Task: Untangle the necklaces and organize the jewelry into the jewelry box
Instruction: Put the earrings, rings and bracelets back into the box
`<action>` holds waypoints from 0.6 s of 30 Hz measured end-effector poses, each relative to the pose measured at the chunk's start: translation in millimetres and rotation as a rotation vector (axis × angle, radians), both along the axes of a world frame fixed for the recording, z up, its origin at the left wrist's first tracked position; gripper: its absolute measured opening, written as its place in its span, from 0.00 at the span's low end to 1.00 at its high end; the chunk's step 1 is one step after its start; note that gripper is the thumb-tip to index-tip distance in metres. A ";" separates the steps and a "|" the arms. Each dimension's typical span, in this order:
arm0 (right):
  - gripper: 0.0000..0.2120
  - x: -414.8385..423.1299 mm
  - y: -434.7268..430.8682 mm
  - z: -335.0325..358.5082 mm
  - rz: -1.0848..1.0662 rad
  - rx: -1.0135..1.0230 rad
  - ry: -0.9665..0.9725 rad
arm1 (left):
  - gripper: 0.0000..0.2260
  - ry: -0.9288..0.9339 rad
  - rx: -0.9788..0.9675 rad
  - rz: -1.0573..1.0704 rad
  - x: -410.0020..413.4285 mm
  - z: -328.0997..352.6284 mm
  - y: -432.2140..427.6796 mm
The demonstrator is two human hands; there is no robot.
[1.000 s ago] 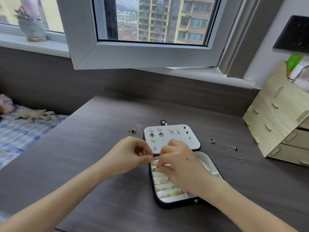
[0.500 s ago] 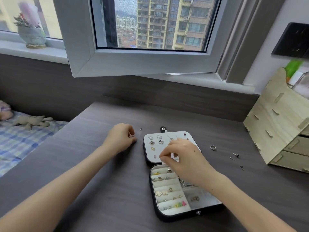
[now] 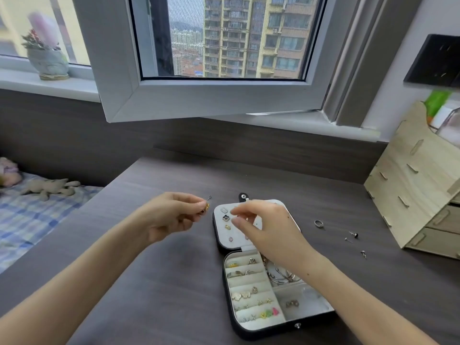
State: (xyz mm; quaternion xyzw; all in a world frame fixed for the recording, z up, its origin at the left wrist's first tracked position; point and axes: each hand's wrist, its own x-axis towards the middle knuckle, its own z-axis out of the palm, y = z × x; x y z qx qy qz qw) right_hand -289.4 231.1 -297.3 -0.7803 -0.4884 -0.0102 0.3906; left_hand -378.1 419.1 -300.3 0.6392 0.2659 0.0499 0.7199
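The black jewelry box [image 3: 230,317] lies open on the dark desk, its white tray holding rings, earrings and bangles. Its lid panel [image 3: 221,235] carries several stud earrings. My left hand [image 3: 171,215] hovers just left of the lid and pinches a small gold earring [image 3: 205,209] between thumb and fingertips. My right hand [image 3: 266,227] hangs over the lid panel with fingers bent, thumb and forefinger apart, nothing visible between them. A tiny stud [image 3: 209,197] lies on the desk beyond my left fingertips.
A ring [image 3: 319,223] and three small studs [image 3: 353,234] lie right of the box. A wooden drawer organizer [image 3: 418,190] stands at the right edge. An open window sash [image 3: 211,100] overhangs the desk's back. A bed with a plush toy [image 3: 49,188] lies left.
My left hand went from the box to the desk beside the lid and came up holding the gold earring. My right hand moved from the tray up over the lid panel.
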 end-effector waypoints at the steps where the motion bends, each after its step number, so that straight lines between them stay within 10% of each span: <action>1: 0.05 -1.5 3.8 0.3 0.001 0.040 0.007 | 0.01 -0.010 -0.095 -0.034 -4.5 4.3 -5.8; 18: 0.07 -15.0 -16.3 14.9 0.164 0.222 0.322 | 0.06 -0.038 -0.202 -0.305 -18.4 22.3 -44.6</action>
